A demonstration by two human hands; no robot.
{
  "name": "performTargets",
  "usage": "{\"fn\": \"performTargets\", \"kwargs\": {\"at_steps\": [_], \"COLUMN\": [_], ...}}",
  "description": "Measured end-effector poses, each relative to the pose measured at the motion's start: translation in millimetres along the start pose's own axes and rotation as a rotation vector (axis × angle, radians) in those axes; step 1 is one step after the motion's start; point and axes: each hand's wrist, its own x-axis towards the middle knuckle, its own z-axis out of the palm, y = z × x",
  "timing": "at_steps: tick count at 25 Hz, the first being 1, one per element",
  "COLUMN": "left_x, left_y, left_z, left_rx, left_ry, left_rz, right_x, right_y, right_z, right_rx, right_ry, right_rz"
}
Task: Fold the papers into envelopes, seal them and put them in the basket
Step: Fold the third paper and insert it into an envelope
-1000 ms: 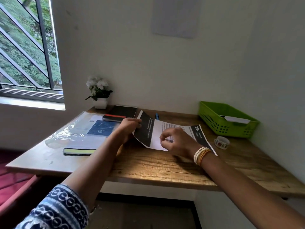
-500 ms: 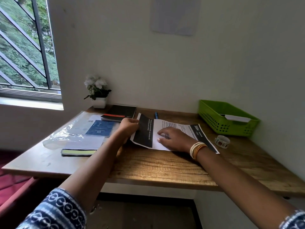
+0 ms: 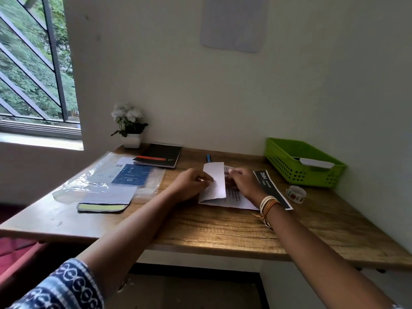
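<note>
Between my two hands, on the wooden desk (image 3: 223,228), lies the paper (image 3: 236,197) that I am folding into an envelope. Its left part is turned over, white side up, and it stands a little raised above the printed part. My left hand (image 3: 189,184) pinches this flap at its left edge with curled fingers. My right hand (image 3: 242,182) rests on the printed part just right of the flap; its fingers are bent at the flap's free edge, but I cannot tell whether they pinch it or only press it.

To do this fold well, I judge that I must first match the flap's far and near edges with the edges of the sheet below, and only then press. I would hold the free edge down with the right fingers and slide the left fingers along the fold, from the middle outwards, so that the crease becomes sharp and straight. If the sheet slips under the fingers, the envelope may come out crooked.

The tape roll (image 3: 296,193) waits to the right of my right hand, and the green basket (image 3: 287,163) stands beyond it, with one white folded piece (image 3: 316,162) already inside.
</note>
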Motion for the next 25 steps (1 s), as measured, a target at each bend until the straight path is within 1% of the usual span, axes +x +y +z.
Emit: {"fn": "performTargets", "kwargs": {"at_steps": [2,4,5,7,9,11,12,13,14,17,19,21,23,25], "left_x": [1,3,4,5,6,7,7,7,7,7,5,2,-1,-3], "left_y": [2,3,2,4,5,4,4,3,2,0,2,6,8,8], "left_z": [3,6,7,8,8,6,5,5,5,4,3,2,2,4], "left_rx": [0.112,0.197,0.193,0.077,-0.1,-0.207,-0.225,-0.228,-0.227,-0.239,-0.278,-0.415,-0.55,-0.538], "left_ry": [-0.014,-0.007,0.012,0.083,0.165,0.191,0.191,0.193,0.2,0.254,0.287,0.288,0.25,0.179], "left_rz": [0.004,-0.027,-0.053,-0.124,-0.211,-0.238,-0.221,-0.197,-0.181,-0.182,-0.182,-0.162,-0.112,-0.036], "right_x": [1,-1,-1,-4,-3,0,0,-1,-2,-9,-12,-13,-11,-5], "right_y": [2,3,5,3,2,1,1,0,0,-4,-7,-8,-9,-8], "right_z": [2,4,5,5,1,-2,-3,-2,-1,3,3,5,6,8], "right_rx": [0.056,-0.022,-0.057,-0.039,0.09,0.252,0.283,0.259,0.178,-0.154,-0.238,-0.253,-0.211,-0.079], "right_ry": [0.001,-0.032,-0.039,-0.037,-0.044,-0.08,-0.096,-0.103,-0.098,-0.06,-0.109,-0.173,-0.179,-0.138], "right_rz": [0.042,0.019,0.0,-0.014,0.018,0.075,0.084,0.073,0.042,-0.072,-0.097,-0.113,-0.106,-0.056]}}
